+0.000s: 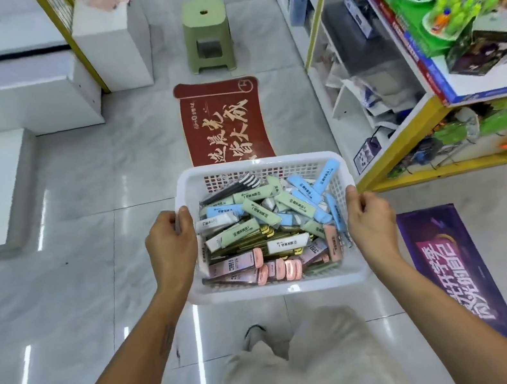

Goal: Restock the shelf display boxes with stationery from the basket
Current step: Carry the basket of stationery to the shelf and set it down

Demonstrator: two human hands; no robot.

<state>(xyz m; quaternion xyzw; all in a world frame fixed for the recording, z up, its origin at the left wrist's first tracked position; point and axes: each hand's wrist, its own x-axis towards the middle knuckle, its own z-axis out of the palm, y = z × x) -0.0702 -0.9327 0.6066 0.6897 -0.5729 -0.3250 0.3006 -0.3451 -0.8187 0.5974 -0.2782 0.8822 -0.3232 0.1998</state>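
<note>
A person's left hand (170,244) and right hand (372,221) grip opposite rims of a white basket (273,290), held above the floor, heaped with stationery packs (264,223); blurred shelf (452,96), possibly markers, at right.

A glossy grey tiled floor (85,282) carries a green stool (207,35), red mat (223,122) and purple mat (460,277).

A stationery shop aisle.
Stocked retail shelving (434,112) stands on the right; promotional floor stickers (223,122) lie on glossy tiles, a green stool (207,35) beyond.
</note>
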